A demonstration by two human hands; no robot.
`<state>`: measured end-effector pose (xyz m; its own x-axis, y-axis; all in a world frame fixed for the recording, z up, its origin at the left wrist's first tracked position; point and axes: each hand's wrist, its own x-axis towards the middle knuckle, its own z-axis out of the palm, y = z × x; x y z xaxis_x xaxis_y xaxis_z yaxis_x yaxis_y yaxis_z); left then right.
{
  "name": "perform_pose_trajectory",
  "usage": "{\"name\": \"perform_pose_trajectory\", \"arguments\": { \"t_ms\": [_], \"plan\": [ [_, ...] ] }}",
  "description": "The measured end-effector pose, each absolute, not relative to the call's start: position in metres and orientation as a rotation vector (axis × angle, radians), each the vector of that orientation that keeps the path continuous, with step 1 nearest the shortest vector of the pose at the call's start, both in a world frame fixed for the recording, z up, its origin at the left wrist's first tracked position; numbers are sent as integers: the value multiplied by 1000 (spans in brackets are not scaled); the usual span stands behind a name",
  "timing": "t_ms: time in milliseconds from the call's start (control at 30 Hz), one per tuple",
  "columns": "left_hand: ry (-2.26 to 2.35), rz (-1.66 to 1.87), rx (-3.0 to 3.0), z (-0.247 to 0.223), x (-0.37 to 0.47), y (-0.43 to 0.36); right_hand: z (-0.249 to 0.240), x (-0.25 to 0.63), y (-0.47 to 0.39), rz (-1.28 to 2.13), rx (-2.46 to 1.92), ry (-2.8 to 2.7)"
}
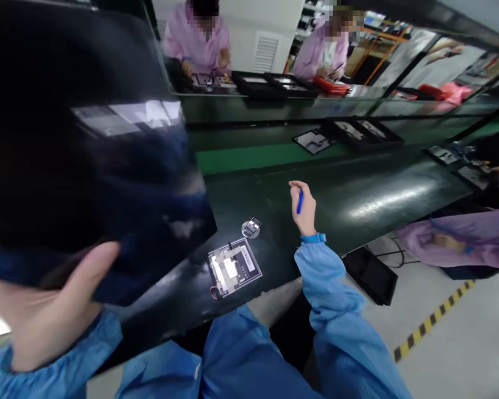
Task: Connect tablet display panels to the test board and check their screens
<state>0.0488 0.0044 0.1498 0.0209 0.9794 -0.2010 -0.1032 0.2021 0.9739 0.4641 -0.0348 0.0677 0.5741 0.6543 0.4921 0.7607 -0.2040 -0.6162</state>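
My left hand (62, 299) grips the lower edge of a large glossy black panel (87, 183), thumb on its front face. Held up close, the panel fills the left of the view and is partly blurred; the fingers behind it are hidden. Over the dark bench my right hand (303, 208) is raised with its fingers curled around a short blue pen-like stick (300, 201). Between the hands lies a flat electronic assembly (235, 267) with silvery parts, a white label and a thin red wire. Just beyond it sits a small round clear piece (250, 228) with metallic bits.
Black trays (361, 133) and a flat framed part (314, 141) lie on the far side of the bench (274, 194). Co-workers in pink (203, 39) sit opposite, and another pink sleeve (461, 238) is at the right. A black bin (372, 274) stands on the floor.
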Motion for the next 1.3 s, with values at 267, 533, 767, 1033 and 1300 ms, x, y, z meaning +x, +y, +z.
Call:
{"name": "perform_pose_trajectory", "arguments": {
  "t_ms": [267,533,767,1033,1300],
  "plan": [
    [480,618,2635,153,295,127,26,521,5,-207,-2168,-1026],
    [986,335,2855,63,344,260,14,527,4,-279,-2233,-1145],
    [1077,203,2883,63,331,266,17,527,4,-318,-2207,-1228],
    [941,798,2918,81,228,213,9,543,12,-479,-2256,-1276],
    [2166,716,2044,77,72,326,14,537,47,-514,-2205,-1348]
  ]
}}
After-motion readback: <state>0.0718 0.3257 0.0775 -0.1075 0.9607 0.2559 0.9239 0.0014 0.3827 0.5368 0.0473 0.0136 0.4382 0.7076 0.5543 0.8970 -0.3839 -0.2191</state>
